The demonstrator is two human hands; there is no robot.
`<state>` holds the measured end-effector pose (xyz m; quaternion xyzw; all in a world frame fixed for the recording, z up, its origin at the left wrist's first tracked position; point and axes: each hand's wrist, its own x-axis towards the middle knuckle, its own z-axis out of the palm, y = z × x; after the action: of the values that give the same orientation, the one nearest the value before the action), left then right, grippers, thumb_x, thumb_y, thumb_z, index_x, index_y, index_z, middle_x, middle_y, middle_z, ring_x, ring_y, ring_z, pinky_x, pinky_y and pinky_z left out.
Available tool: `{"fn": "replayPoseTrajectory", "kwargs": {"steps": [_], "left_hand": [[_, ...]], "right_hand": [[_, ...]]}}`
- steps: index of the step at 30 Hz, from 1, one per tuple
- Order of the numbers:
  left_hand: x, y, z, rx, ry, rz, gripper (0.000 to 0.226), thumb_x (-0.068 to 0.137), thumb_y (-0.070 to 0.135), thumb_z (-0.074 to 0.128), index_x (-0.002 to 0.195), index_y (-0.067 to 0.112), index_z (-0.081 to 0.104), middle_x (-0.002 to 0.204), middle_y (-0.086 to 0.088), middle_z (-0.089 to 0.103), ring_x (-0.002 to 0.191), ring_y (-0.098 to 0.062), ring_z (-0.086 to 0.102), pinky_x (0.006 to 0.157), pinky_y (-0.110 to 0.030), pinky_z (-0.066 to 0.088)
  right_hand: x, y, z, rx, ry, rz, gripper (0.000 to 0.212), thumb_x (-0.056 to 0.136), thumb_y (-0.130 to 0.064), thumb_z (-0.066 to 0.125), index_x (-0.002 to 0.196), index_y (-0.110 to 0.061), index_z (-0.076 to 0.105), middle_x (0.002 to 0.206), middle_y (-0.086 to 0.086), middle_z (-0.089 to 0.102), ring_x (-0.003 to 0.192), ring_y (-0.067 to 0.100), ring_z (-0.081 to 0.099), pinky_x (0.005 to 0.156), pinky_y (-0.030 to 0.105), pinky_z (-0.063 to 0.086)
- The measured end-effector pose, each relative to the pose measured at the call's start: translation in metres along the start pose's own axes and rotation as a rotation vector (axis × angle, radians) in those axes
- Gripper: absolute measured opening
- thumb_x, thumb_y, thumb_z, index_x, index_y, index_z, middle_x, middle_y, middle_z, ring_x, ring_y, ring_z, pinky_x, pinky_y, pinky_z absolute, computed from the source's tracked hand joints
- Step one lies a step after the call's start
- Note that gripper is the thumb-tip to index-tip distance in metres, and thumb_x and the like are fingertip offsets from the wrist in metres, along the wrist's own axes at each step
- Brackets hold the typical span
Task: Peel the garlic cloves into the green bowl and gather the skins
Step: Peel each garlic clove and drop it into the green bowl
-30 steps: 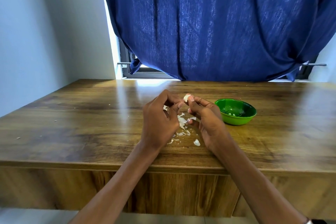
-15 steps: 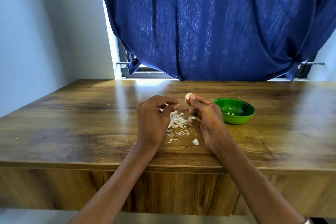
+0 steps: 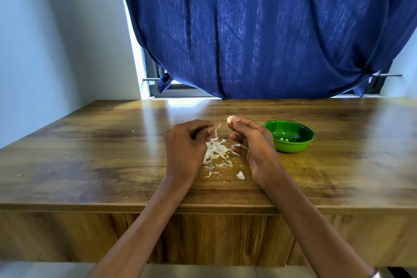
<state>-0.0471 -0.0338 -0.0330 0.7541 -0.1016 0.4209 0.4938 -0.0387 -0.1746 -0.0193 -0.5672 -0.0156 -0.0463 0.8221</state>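
My right hand (image 3: pixel 252 142) pinches a pale garlic clove (image 3: pixel 229 119) between thumb and fingertips, held above the table. My left hand (image 3: pixel 187 144) hangs just left of it, pinching a thin strip of skin (image 3: pixel 217 130) over the skin pile (image 3: pixel 215 151). The pile of white papery skins lies on the wooden table (image 3: pixel 90 160) between my hands, with a loose piece (image 3: pixel 240 175) nearer the front edge. The green bowl (image 3: pixel 291 145) stands right of my right hand with small pale bits inside.
A dark blue curtain (image 3: pixel 259 29) hangs behind the table over a window. A white wall (image 3: pixel 56 40) borders the left side. A few tiny crumbs (image 3: pixel 20 174) lie at the left of the table.
My hands have drawn apart: the left hand pulled a strip of skin off the clove and moved left and down over the pile. The right hand keeps the clove raised.
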Motion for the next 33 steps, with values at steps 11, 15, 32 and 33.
{"fn": "replayPoseTrajectory", "kwargs": {"steps": [11,15,32,33], "left_hand": [[-0.0001,-0.0002,0.0019,0.056,-0.105,0.070,0.045,0.083,-0.015,0.059,0.103,0.020,0.079,0.088,0.018,0.072,0.089,0.004,0.070,0.081,-0.005,0.050],[-0.0004,0.0001,0.0021,0.038,-0.072,0.085,0.040,0.085,-0.012,0.058,0.103,0.016,0.079,0.091,0.013,0.075,0.088,0.002,0.072,0.084,-0.015,0.056],[0.0005,0.0038,-0.0010,-0.135,-0.041,0.098,0.034,0.079,-0.008,0.079,0.107,0.010,0.071,0.087,0.003,0.073,0.084,-0.010,0.072,0.079,-0.018,0.056],[0.0002,0.0039,-0.0010,-0.127,-0.031,0.117,0.035,0.079,-0.010,0.078,0.106,0.010,0.070,0.086,0.003,0.072,0.083,-0.010,0.071,0.078,-0.018,0.056]], "right_hand": [[0.0023,0.0033,0.0011,-0.059,-0.001,-0.050,0.014,0.092,-0.013,0.072,0.105,-0.010,0.074,0.094,0.004,0.079,0.075,0.007,0.069,0.067,0.025,0.059],[0.0015,0.0033,0.0011,-0.031,-0.007,-0.063,0.014,0.091,-0.009,0.072,0.104,-0.004,0.073,0.095,0.009,0.078,0.078,0.013,0.073,0.069,0.025,0.060],[-0.0012,0.0085,-0.0005,-0.011,-0.261,-0.207,0.022,0.086,0.014,0.065,0.102,0.001,0.069,0.087,0.011,0.077,0.084,0.015,0.075,0.074,0.020,0.058],[-0.0010,0.0086,-0.0006,-0.016,-0.261,-0.218,0.021,0.085,0.014,0.066,0.102,0.002,0.069,0.086,0.010,0.077,0.083,0.014,0.075,0.074,0.019,0.057]]}}
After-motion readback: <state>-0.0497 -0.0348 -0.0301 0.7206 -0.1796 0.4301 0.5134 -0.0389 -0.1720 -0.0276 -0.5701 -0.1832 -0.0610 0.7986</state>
